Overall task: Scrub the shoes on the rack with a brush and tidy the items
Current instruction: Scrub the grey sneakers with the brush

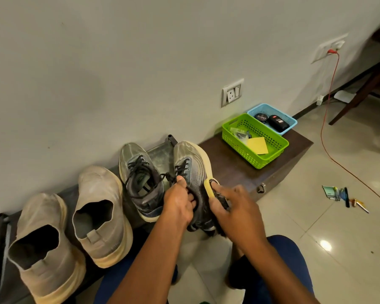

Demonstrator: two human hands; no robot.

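Note:
My left hand (180, 205) grips a grey lace-up sneaker (192, 163) at its collar, fingers inside the opening, toe pointing at the wall. My right hand (235, 207) holds a brush (210, 187) with a yellow back, pressed against the sneaker's right side. The matching grey sneaker (140, 178) rests on the low dark rack (0, 224) just left of it. Two beige slip-on shoes (101, 213) (42, 244) stand further left on the rack, heels toward me.
A green basket (272, 159) with a yellow cloth and a blue basket (292, 125) with dark tins sit on a dark box (235, 167) at the right. Small items (342, 195) lie on the tiled floor. An orange cable (326, 119) hangs from a wall socket. My knees are below.

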